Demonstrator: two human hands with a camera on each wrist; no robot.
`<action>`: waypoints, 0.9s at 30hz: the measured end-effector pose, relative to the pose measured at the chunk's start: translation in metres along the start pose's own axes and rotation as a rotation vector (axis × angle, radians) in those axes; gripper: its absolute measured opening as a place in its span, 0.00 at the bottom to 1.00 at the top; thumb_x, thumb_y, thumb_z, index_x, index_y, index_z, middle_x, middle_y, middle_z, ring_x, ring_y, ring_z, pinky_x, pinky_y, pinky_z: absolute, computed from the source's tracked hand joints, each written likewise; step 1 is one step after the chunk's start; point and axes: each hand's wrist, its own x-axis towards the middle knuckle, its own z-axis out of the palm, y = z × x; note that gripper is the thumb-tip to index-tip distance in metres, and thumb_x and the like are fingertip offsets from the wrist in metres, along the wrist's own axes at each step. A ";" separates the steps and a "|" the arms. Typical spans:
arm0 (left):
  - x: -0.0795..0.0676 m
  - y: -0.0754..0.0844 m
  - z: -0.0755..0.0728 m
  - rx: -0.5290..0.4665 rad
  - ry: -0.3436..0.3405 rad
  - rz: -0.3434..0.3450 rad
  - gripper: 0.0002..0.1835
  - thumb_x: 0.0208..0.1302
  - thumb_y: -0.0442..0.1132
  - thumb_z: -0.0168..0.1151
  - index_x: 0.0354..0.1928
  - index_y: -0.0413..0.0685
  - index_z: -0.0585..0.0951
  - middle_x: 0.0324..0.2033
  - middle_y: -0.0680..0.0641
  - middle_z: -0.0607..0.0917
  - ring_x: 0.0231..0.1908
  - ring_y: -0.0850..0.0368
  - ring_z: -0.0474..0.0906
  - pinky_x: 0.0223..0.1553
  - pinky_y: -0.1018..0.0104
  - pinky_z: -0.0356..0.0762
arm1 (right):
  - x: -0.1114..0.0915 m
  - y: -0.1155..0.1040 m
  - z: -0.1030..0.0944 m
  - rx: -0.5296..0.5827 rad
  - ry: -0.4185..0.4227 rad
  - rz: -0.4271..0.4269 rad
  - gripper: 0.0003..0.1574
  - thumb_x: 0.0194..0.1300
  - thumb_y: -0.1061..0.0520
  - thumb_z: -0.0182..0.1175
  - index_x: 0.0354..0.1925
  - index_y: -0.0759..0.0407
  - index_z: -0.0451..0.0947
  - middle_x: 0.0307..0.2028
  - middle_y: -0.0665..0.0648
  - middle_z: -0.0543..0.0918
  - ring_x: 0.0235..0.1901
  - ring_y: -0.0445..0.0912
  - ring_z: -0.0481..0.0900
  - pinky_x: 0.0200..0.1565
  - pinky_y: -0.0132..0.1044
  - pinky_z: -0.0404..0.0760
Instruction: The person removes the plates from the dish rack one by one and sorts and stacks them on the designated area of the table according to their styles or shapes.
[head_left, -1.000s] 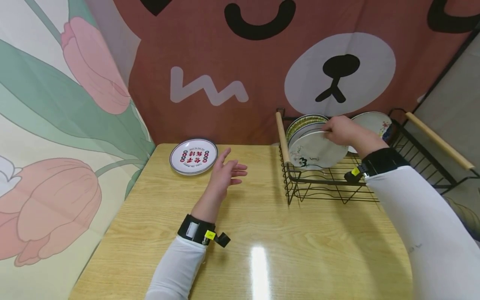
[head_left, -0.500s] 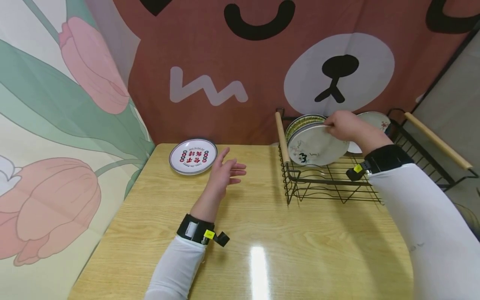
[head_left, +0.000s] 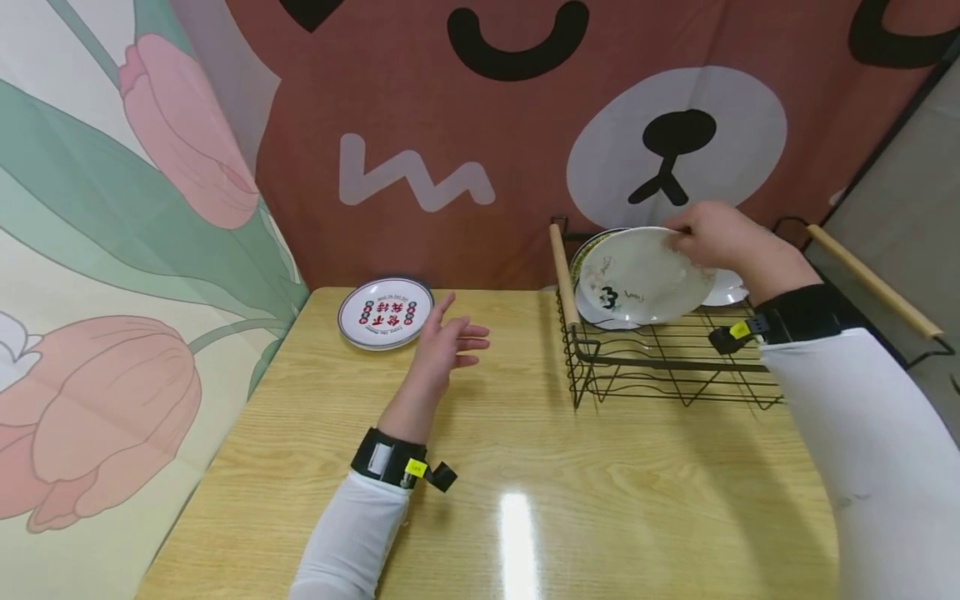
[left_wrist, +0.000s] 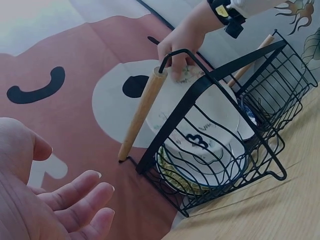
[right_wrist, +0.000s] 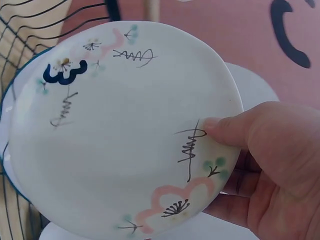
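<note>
A white plate with painted flowers (head_left: 648,279) is pinched at its rim by my right hand (head_left: 731,246), thumb on the face and fingers behind. In the right wrist view the floral plate (right_wrist: 120,125) fills most of the picture. It is tilted above the black wire dish rack (head_left: 667,364), in front of other plates standing there, one with a yellow-green patterned rim (left_wrist: 175,175). My left hand (head_left: 446,342) hovers over the table with fingers spread, holding nothing. Nearest to it lies a white plate with red characters and a blue rim (head_left: 386,313).
The rack has wooden handles, a left one (head_left: 564,275) and a right one (head_left: 873,279). Another white plate (head_left: 727,289) stands farther right in it, partly behind my right hand. A cloth with a bear face (head_left: 450,242) hangs behind the wooden table (head_left: 480,450).
My right hand has risen and shifted slightly right, lifting the floral plate up from among the others in the rack. My left hand has hardly moved.
</note>
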 end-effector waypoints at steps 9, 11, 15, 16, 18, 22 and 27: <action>-0.001 0.003 -0.003 -0.011 0.010 -0.003 0.32 0.78 0.46 0.50 0.79 0.72 0.57 0.43 0.44 0.91 0.35 0.56 0.89 0.37 0.63 0.85 | -0.014 -0.002 -0.021 0.090 0.066 0.088 0.23 0.76 0.51 0.57 0.53 0.69 0.84 0.46 0.73 0.86 0.40 0.59 0.82 0.36 0.50 0.82; -0.002 0.004 -0.003 -0.011 0.010 -0.005 0.31 0.78 0.46 0.50 0.79 0.72 0.57 0.43 0.43 0.91 0.35 0.56 0.89 0.37 0.63 0.84 | -0.016 0.001 -0.024 0.106 0.091 0.102 0.24 0.76 0.49 0.56 0.51 0.68 0.85 0.43 0.72 0.86 0.40 0.58 0.80 0.34 0.47 0.80; -0.002 0.005 -0.004 -0.008 0.009 -0.008 0.31 0.78 0.46 0.50 0.79 0.72 0.58 0.41 0.45 0.91 0.34 0.56 0.89 0.37 0.63 0.84 | -0.019 0.008 -0.025 0.167 0.132 0.144 0.28 0.77 0.44 0.54 0.52 0.67 0.84 0.43 0.71 0.84 0.40 0.57 0.75 0.32 0.40 0.73; -0.001 0.005 -0.004 -0.007 0.009 -0.008 0.31 0.78 0.46 0.50 0.79 0.72 0.58 0.41 0.45 0.91 0.34 0.56 0.89 0.37 0.63 0.84 | -0.020 0.009 -0.025 0.193 0.137 0.161 0.29 0.76 0.43 0.54 0.54 0.67 0.83 0.45 0.71 0.83 0.41 0.56 0.75 0.32 0.38 0.73; -0.001 0.005 -0.004 -0.009 0.009 -0.008 0.31 0.78 0.46 0.50 0.78 0.72 0.58 0.39 0.47 0.91 0.34 0.56 0.89 0.36 0.64 0.84 | -0.022 0.012 -0.024 0.246 0.142 0.195 0.33 0.76 0.41 0.53 0.57 0.67 0.82 0.48 0.72 0.81 0.40 0.55 0.75 0.31 0.36 0.75; -0.001 0.005 -0.005 -0.016 0.007 -0.008 0.31 0.78 0.46 0.50 0.79 0.72 0.58 0.37 0.49 0.91 0.33 0.56 0.89 0.35 0.65 0.84 | -0.026 0.013 -0.020 0.379 0.151 0.267 0.37 0.76 0.37 0.53 0.62 0.68 0.79 0.49 0.68 0.80 0.34 0.48 0.78 0.28 0.34 0.82; -0.003 0.007 -0.005 -0.005 0.007 -0.001 0.31 0.78 0.46 0.50 0.79 0.70 0.57 0.36 0.49 0.91 0.32 0.57 0.89 0.35 0.65 0.84 | -0.028 0.011 -0.011 0.636 0.176 0.349 0.37 0.75 0.38 0.56 0.63 0.66 0.77 0.34 0.49 0.82 0.25 0.42 0.84 0.28 0.38 0.87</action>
